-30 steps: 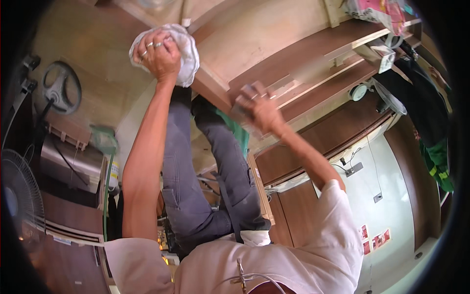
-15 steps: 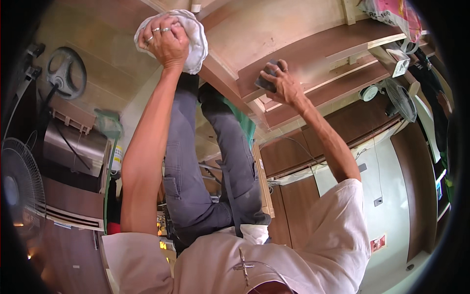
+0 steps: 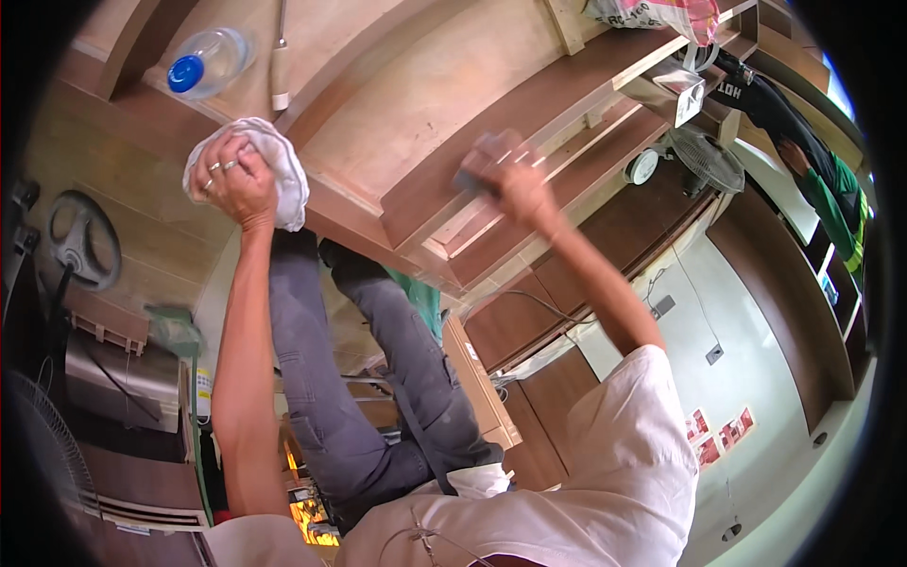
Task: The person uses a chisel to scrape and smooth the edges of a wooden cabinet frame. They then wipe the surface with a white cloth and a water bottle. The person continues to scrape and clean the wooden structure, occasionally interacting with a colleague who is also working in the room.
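Note:
My left hand (image 3: 234,180) is closed over a folded white cloth (image 3: 292,184), pressing it against the edge of a brown wooden frame (image 3: 345,210). Rings show on its fingers. Over to the right, my right hand (image 3: 520,184) grips a dark grey block, apparently a sanding block (image 3: 470,180), and is smeared by motion. The block is on or just above a wide, slightly curved brown board (image 3: 553,99) of the same frame. Pale panels fill the spaces between the frame's members.
A clear bottle with a blue cap (image 3: 210,66) and a long thin tool with a pale handle (image 3: 280,80) lie at the far left of the frame. A printed bag (image 3: 657,11) and a fan (image 3: 707,159) are at the right. Another person's green sleeve (image 3: 836,222) shows farther right.
The view has shifted, bringing the bottle and thin tool into sight. My right hand has moved with the block along the board, away from its near corner. My left hand still holds the cloth.

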A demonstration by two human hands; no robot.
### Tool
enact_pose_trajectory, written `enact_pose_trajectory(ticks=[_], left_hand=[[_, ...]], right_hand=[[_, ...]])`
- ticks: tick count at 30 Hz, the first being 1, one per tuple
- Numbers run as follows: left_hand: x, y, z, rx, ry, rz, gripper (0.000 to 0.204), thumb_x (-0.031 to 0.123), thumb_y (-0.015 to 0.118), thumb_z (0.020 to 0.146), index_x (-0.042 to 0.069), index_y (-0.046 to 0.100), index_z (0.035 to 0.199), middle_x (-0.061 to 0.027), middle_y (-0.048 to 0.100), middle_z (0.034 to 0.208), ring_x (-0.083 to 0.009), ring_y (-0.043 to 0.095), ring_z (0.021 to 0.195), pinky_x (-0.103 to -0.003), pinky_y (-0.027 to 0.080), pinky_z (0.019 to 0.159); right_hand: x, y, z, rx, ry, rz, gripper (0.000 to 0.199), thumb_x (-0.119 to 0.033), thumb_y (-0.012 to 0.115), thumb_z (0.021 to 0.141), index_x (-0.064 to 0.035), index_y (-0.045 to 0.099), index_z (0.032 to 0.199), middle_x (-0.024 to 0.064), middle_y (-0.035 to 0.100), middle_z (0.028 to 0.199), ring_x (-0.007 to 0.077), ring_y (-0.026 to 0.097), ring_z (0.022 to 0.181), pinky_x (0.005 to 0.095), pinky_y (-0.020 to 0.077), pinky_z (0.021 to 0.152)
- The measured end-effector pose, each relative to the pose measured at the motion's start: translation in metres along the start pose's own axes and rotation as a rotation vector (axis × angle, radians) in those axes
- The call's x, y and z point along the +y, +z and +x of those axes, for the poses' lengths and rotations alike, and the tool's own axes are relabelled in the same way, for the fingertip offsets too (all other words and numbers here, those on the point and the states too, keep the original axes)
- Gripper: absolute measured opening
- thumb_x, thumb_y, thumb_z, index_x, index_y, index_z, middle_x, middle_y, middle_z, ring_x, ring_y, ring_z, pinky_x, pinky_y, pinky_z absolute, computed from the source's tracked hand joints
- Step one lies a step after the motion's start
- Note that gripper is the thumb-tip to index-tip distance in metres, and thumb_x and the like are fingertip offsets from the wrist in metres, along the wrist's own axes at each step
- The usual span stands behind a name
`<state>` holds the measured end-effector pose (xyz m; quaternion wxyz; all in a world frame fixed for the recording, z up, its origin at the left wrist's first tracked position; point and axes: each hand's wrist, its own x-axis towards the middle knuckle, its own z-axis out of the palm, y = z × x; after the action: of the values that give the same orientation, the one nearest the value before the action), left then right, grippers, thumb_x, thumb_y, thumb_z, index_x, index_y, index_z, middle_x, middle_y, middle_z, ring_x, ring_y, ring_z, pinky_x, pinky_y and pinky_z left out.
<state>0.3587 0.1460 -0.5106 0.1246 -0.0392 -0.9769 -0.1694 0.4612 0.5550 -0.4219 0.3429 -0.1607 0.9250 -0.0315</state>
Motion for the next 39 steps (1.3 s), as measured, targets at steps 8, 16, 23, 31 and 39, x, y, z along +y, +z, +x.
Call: enact_pose_trajectory(ticks=[8, 16, 23, 31, 39], left_hand=[[0.004, -0.002, -0.001, 0.000, -0.015, 0.026, 0.013, 0.014, 0.058, 0.086, 0.020, 0.064, 0.095, 0.0042, 0.066, 0.112, -0.0218, 0.054, 0.116, -0.044, 0.032, 0.103], [0.012, 0.005, 0.003, 0.014, 0.022, -0.023, 0.014, 0.013, 0.057, 0.086, 0.020, 0.064, 0.097, 0.0037, 0.066, 0.113, -0.0232, 0.055, 0.115, -0.044, 0.033, 0.103], [0.002, -0.003, 0.003, 0.017, -0.006, 0.026, 0.015, 0.011, 0.056, 0.086, 0.018, 0.064, 0.096, 0.0006, 0.066, 0.111, -0.0245, 0.056, 0.113, -0.045, 0.035, 0.102], [0.009, -0.002, 0.005, -0.012, 0.006, -0.017, 0.014, 0.013, 0.056, 0.084, 0.020, 0.064, 0.094, 0.0027, 0.066, 0.111, -0.0232, 0.054, 0.113, -0.046, 0.033, 0.103], [0.008, 0.004, 0.000, -0.003, 0.027, -0.096, 0.015, 0.012, 0.053, 0.086, 0.012, 0.067, 0.093, -0.0056, 0.067, 0.109, -0.0267, 0.056, 0.108, -0.045, 0.034, 0.102]], right_hand=[[0.047, -0.014, -0.004, 0.189, 0.339, -0.056, 0.053, -0.042, 0.073, 0.080, -0.0302, 0.061, 0.130, 0.0034, 0.051, 0.143, 0.0386, 0.038, 0.138, 0.0639, 0.0296, 0.105], [0.182, -0.032, 0.018, 0.451, 0.500, -0.261, 0.055, -0.043, 0.072, 0.080, -0.0269, 0.060, 0.132, 0.0071, 0.059, 0.132, 0.0389, 0.048, 0.127, 0.0595, 0.0344, 0.099], [0.096, -0.009, 0.003, 0.451, 0.349, -0.088, 0.059, -0.040, 0.077, 0.075, -0.0294, 0.061, 0.131, 0.0039, 0.052, 0.143, 0.0382, 0.042, 0.134, 0.0575, 0.0352, 0.101], [0.125, -0.016, 0.116, 0.550, 0.392, -0.117, 0.061, -0.054, 0.070, 0.081, -0.0297, 0.059, 0.136, 0.0039, 0.056, 0.138, 0.0326, 0.046, 0.131, 0.0578, 0.0421, 0.097], [-0.006, -0.028, 0.088, 0.795, 0.525, 0.372, 0.060, -0.037, 0.071, 0.083, -0.0114, 0.056, 0.136, 0.0217, 0.051, 0.138, 0.0403, 0.043, 0.132, 0.0531, 0.0371, 0.105]])
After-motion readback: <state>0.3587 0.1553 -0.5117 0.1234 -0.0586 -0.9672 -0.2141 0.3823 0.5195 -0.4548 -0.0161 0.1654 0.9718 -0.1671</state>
